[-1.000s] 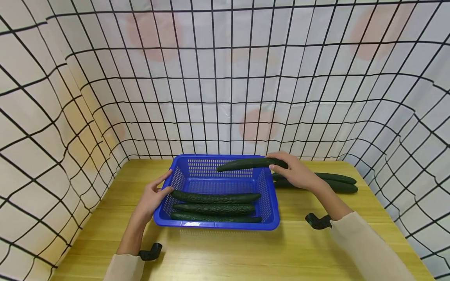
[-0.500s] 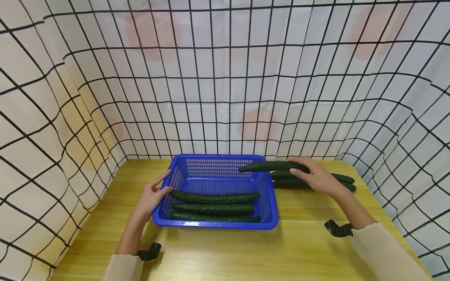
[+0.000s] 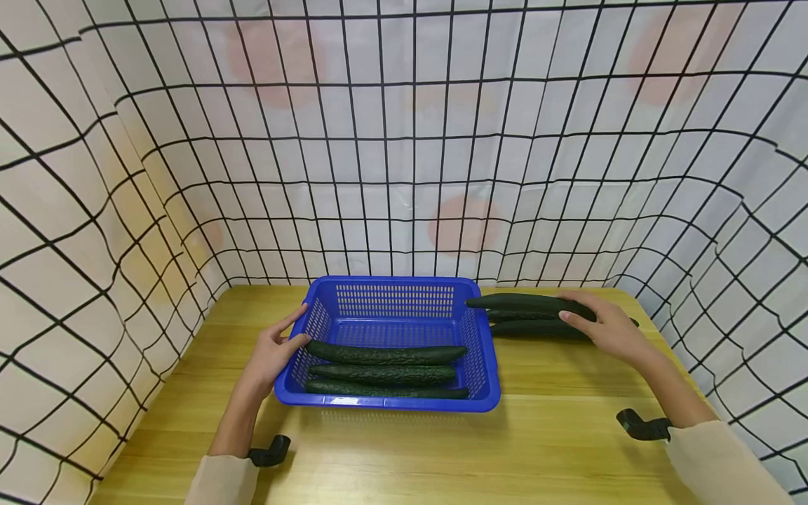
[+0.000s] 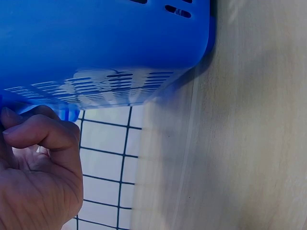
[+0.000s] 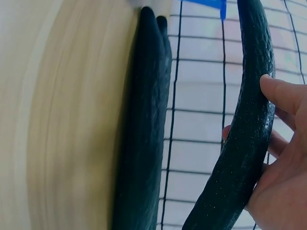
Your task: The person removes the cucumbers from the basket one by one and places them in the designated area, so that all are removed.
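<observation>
My right hand (image 3: 602,326) grips a dark green cucumber (image 3: 524,302) near its right end. In the right wrist view the thumb lies on one side of this cucumber (image 5: 249,115) and fingers show behind it, apart from two more cucumbers (image 5: 144,120) on the table. At the left end of a blue plastic basket (image 3: 385,402), my left hand (image 3: 271,358) holds the rim, thumb on top. Its curled fingers show beside the basket wall (image 4: 96,43) in the left wrist view. Inside the basket, three cucumbers (image 3: 386,354) lie side by side along the near half.
The wooden table (image 3: 404,456) is bounded by a black wire grid (image 3: 413,182) at the back and sides, with pale patterned cloth behind it. Right of the basket, the lower cucumbers (image 3: 536,329) lie close to its right wall. Black wrist mounts (image 3: 270,451) jut out from both wrists.
My right hand has carried its cucumber rightward, from over the basket to above the two lying on the table. My left hand and the basket have stayed in place.
</observation>
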`<state>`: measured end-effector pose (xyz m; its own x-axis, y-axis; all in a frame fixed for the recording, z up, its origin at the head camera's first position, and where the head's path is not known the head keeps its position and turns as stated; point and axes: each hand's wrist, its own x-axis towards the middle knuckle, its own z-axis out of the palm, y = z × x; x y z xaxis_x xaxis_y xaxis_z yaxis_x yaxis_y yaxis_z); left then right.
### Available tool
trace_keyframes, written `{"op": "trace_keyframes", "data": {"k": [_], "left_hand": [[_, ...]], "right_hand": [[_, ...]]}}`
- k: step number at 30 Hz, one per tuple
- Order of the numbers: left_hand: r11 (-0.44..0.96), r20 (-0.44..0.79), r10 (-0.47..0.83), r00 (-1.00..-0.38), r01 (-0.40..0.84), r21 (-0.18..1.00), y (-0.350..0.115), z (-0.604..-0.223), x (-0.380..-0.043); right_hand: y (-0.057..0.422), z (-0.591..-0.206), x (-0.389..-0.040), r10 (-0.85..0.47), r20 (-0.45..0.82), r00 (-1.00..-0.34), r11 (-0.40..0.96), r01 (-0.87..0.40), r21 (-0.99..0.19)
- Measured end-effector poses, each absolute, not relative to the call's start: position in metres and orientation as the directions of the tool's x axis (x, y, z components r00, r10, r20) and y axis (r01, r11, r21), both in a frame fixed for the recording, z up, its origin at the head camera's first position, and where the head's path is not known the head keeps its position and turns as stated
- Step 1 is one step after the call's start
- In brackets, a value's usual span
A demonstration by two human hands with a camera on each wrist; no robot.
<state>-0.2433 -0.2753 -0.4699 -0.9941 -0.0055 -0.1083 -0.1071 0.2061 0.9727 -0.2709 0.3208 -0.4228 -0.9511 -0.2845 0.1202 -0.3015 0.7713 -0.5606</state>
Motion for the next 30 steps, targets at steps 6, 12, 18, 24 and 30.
{"op": "trace_keyframes", "data": {"k": [6,12,18,24,30], "left_hand": [[0.206,-0.102,-0.002,-0.995,-0.100,0.973,-0.276,-0.470,-0.243],[0.210,-0.108,-0.010,-0.994,-0.108,0.972,-0.276,-0.470,-0.243],[0.213,-0.108,-0.009,-0.994,-0.107,0.971,-0.275,-0.469,-0.243],[0.206,-0.098,0.006,-0.995,-0.094,0.974,-0.275,-0.469,-0.243],[0.201,-0.090,0.011,-0.996,-0.086,0.976,-0.276,-0.470,-0.243]], "right_hand": [[0.341,-0.431,-0.267,-0.259,0.117,-0.959,0.774,-0.278,-0.568],[0.358,-0.446,-0.265,-0.265,0.107,-0.958,0.773,-0.277,-0.571],[0.365,-0.463,-0.264,-0.279,0.053,-0.959,0.779,-0.258,-0.571],[0.368,-0.480,-0.267,-0.306,0.054,-0.950,0.787,-0.285,-0.548],[0.366,-0.488,-0.272,-0.331,0.076,-0.941,0.795,-0.321,-0.515]]}}
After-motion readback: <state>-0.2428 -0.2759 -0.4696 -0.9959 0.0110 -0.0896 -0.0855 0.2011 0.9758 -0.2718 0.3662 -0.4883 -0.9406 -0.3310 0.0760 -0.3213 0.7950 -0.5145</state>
